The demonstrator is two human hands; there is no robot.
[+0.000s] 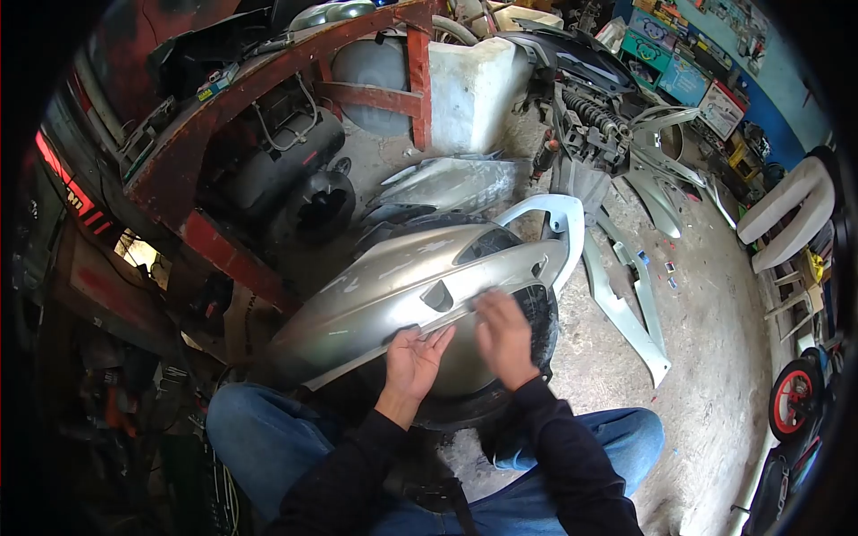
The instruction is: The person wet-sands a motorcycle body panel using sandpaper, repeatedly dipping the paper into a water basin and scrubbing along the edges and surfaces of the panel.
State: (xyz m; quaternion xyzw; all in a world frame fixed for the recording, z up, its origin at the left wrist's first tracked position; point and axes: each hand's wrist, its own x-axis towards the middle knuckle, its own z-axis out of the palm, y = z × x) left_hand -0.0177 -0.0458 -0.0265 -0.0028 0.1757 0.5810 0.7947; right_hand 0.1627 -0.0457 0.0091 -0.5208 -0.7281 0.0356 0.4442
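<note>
A silver body panel (384, 277) with a small square opening lies tilted over a large round black-rimmed object (465, 380) in front of my crossed legs. At its lower edge, my left hand (416, 364) is palm up with its fingers apart, the tips touching or very near the edge. My right hand (505, 339) is just right of it, over the panel's edge and dark rim. Motion blurs its fingers, and I cannot make out anything in them.
A pale curved grab rail (572, 241) stands behind the panel; a long pale trim piece (626, 317) lies on the floor to the right. Another scuffed panel (456, 188) is behind. A red metal frame (241, 89) rises at left, and a partly stripped motorcycle (590, 116) is at the back.
</note>
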